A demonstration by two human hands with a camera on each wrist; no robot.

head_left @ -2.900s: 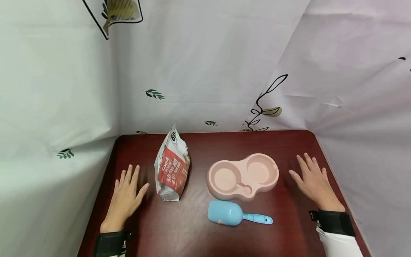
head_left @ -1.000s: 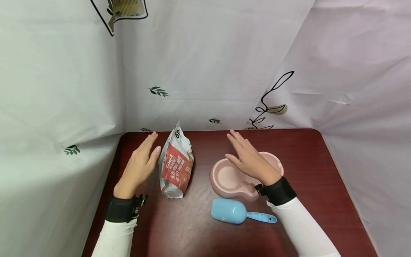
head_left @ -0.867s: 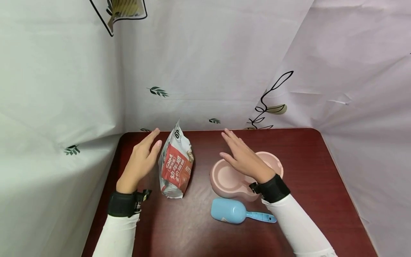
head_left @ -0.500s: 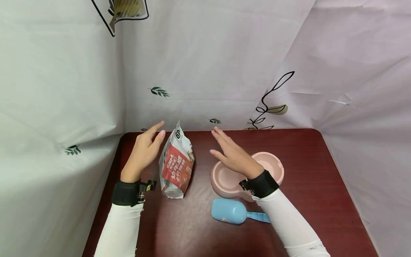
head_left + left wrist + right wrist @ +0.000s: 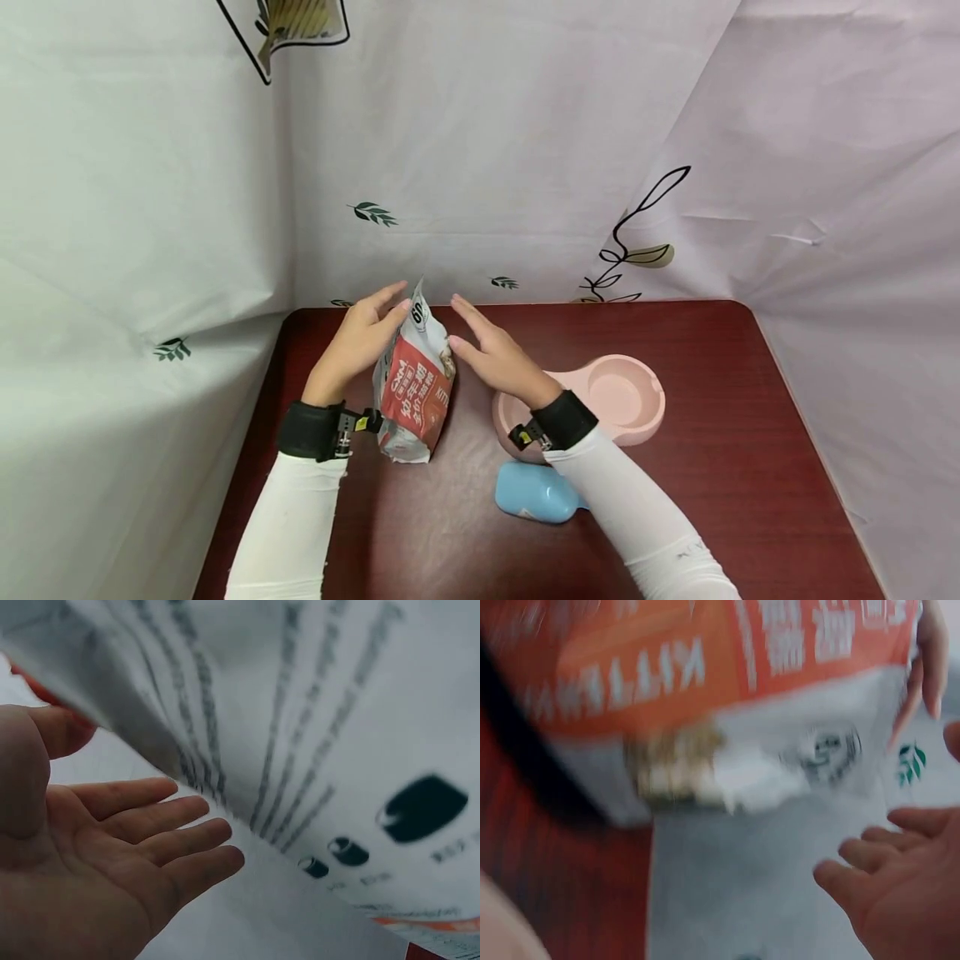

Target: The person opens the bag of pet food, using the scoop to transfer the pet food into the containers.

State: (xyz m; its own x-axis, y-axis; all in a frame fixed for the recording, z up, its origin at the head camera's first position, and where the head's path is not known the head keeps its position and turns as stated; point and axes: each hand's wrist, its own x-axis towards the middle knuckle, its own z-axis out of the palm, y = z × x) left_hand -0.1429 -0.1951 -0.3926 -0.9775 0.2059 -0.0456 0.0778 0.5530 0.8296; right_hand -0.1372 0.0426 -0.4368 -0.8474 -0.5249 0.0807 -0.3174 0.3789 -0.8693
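Observation:
A white and red bag of kitten food (image 5: 416, 392) stands upright on the table, narrowing to a pointed top. My left hand (image 5: 362, 337) is at its upper left side, thumb and fingers extended. The left wrist view shows the open palm (image 5: 112, 855) close to the bag's printed side (image 5: 300, 735); whether it touches is unclear. My right hand (image 5: 498, 358) faces the bag's upper right side, fingers stretched out. In the right wrist view the right fingers (image 5: 862, 862) are apart from the bag (image 5: 705, 697), which is blurred and reads KITTEN.
A pink double bowl (image 5: 626, 392) sits to the right, partly covered by my right wrist. In front of it lies a light blue scoop (image 5: 536, 492), its handle mostly hidden under my right sleeve. White patterned cloth (image 5: 480, 150) hangs behind the dark red table (image 5: 750, 467).
Both hands have come up from the table's two sides and moved inward to either side of the bag's top. The bag, bowl and scoop have not visibly moved.

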